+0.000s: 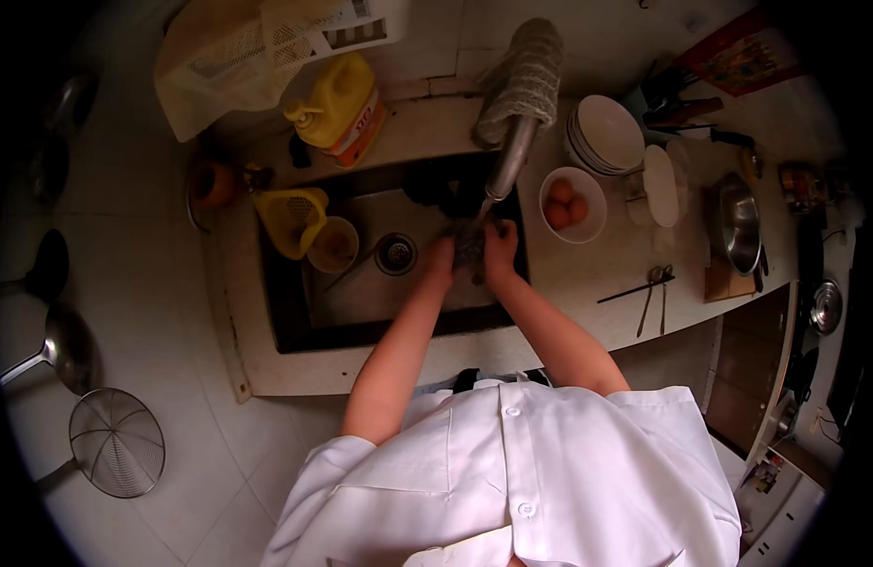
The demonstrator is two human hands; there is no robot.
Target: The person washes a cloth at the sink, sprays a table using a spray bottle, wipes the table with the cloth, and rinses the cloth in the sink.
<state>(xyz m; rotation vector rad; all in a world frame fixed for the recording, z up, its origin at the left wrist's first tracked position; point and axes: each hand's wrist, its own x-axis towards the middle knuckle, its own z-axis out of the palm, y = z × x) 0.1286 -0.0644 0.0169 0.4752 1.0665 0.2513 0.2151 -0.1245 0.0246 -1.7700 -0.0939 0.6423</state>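
Both my hands are low in the sink (361, 312), beneath the faucet (515, 161), whose upper part is wrapped in a knitted cloth (531, 71). My left hand (442, 259) and my right hand (500, 249) press from either side on a dark, glossy thing (469, 250), too dim and blurred to name. Fingers on both sides curl in around it and are partly hidden. Left of my left hand lies the round drain (396, 254). Farther left are a small pale bowl (333, 245) and a yellow strainer basket (293, 222).
Right of the sink stands a white bowl (592, 194) with several brown eggs (561, 203). Stacked plates (611, 135), a metal basin (739, 224) and spoons with chopsticks (654, 288) are on the counter. A yellow jug (340, 109) stands behind the sink; a skimmer (117, 442) hangs left.
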